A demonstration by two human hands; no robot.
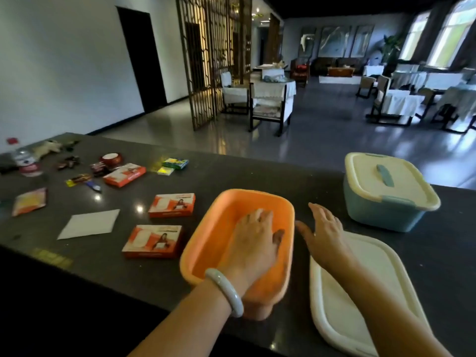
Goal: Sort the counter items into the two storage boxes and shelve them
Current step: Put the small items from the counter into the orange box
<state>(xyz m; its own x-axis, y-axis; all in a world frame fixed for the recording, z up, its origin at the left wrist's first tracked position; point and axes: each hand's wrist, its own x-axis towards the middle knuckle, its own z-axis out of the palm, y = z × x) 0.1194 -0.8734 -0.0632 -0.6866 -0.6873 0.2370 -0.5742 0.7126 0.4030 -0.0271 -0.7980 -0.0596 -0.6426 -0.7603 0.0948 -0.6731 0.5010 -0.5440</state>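
An open orange storage box (206, 243) stands on the dark counter (257, 173). My left hand (255, 235), a pale bangle on its wrist, lies flat inside it with fingers spread; something pale shows just under the fingertips, unclear what. My right hand (324, 231) hovers open just right of the box, above the near end of a cream lid (360, 310) that lies flat on the counter. A blue storage box (381, 212) with its cream lid on stands at the back right. Orange-and-white cartons (154, 240) (172, 205) (125, 174) lie to the left.
Farther left lie a white envelope (88, 224), a yellow-orange packet (30, 201), green and yellow packs (173, 164), a red round tin (111, 158), snack bars (82, 179) and a plush toy (49, 148). Beyond the counter's far edge is a dining room with chairs.
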